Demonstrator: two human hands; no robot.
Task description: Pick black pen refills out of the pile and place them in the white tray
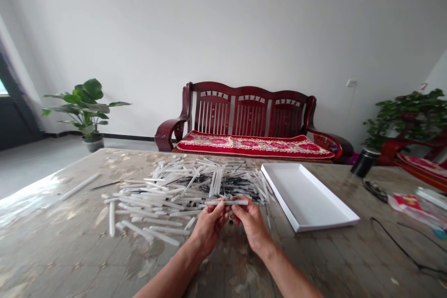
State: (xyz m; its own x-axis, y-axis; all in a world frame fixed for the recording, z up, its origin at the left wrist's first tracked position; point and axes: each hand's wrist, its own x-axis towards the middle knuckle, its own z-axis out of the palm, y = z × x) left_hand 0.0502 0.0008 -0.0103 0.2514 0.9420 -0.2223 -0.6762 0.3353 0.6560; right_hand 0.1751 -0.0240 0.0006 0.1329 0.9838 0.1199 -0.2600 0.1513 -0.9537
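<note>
Between my two hands, level above the table, is a slim whitish pen (228, 202). My left hand (209, 224) pinches its left part with thumb and fingers. The fingers of my right hand (253, 226) are closed on its right end. Just beyond the hands lies a loose pile of white pen barrels (153, 200), spread mostly to the left. Dark thin pieces that look like pen refills (240, 185) are heaped in the pile's right part. Small black pieces lie among the barrels, too small to make out.
A shallow white box tray (314, 195) stands right of the pile. Further right are a black cylinder (365, 162), black cables (401, 242) and a red-and-clear plastic packet (412, 205). One barrel (79, 186) lies apart at the left. A wooden bench (249, 111) stands behind the table.
</note>
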